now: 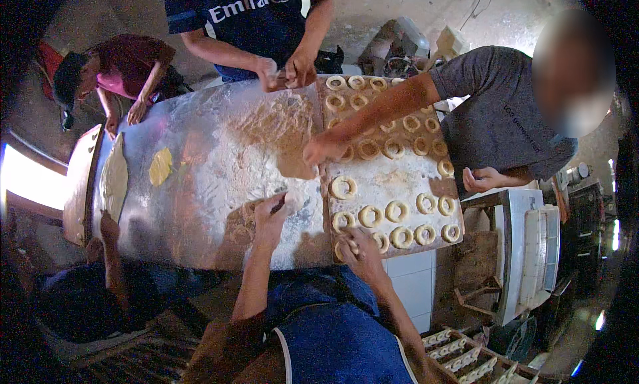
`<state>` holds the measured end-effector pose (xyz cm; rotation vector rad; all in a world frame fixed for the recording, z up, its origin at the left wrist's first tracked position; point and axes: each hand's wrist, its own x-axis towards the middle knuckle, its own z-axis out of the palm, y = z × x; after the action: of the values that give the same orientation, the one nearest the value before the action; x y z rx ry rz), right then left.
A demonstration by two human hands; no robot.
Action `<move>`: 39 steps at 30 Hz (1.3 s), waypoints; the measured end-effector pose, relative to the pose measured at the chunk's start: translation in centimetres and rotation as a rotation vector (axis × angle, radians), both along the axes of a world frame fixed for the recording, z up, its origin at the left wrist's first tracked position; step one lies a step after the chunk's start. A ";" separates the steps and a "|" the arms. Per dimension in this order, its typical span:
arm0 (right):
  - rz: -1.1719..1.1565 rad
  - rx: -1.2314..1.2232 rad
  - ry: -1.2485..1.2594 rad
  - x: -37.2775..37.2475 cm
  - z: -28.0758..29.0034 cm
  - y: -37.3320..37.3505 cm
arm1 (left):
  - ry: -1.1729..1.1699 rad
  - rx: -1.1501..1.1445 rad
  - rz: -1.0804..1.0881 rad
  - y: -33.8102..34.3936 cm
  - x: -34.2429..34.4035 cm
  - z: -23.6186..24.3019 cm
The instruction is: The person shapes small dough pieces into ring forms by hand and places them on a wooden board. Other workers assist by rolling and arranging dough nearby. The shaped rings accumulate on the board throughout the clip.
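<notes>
My left hand (268,219) is over the floured metal tabletop, its fingers bent around a pale lump of dough (291,202) at the fingertips. My right hand (360,248) is at the near left corner of a floured board (391,177), fingers curled down among the dough rings. What it grips, if anything, is hidden beneath the fingers. One dough ring (343,221) lies just beyond that hand, and another dough ring (402,237) lies to its right. Several more rings sit in rows on the board. Loose flour (266,164) covers the table left of the board.
Across the table a person in a dark shirt (253,17) works with both hands. A person in grey (492,111) reaches over the board from the right. At the left lie a long dough sheet (114,177) and a yellow piece (160,167). A rack (459,357) stands at lower right.
</notes>
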<state>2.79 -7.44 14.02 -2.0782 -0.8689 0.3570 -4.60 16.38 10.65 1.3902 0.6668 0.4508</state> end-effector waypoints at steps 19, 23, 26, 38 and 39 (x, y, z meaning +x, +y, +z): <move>0.121 0.322 0.448 -3.3 0.8 14.0 | 0.186 0.404 0.095 -0.2 -7.4 5.1; 0.376 0.309 0.846 -3.1 1.9 15.1 | -0.035 -0.142 0.043 1.6 -8.5 3.0; 0.365 0.509 1.052 -3.9 1.3 16.2 | -0.257 -0.438 0.035 2.3 -8.9 2.7; -0.258 0.556 0.809 -6.1 -0.1 19.2 | -0.659 -0.621 0.069 4.0 -7.8 -2.0; -0.230 0.692 0.908 -6.5 0.4 18.9 | -0.486 -0.236 0.052 4.4 -7.1 -2.2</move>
<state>-3.71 11.49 14.39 -1.1482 -0.1437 0.6811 -11.72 20.73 8.48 0.9905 0.3434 0.6992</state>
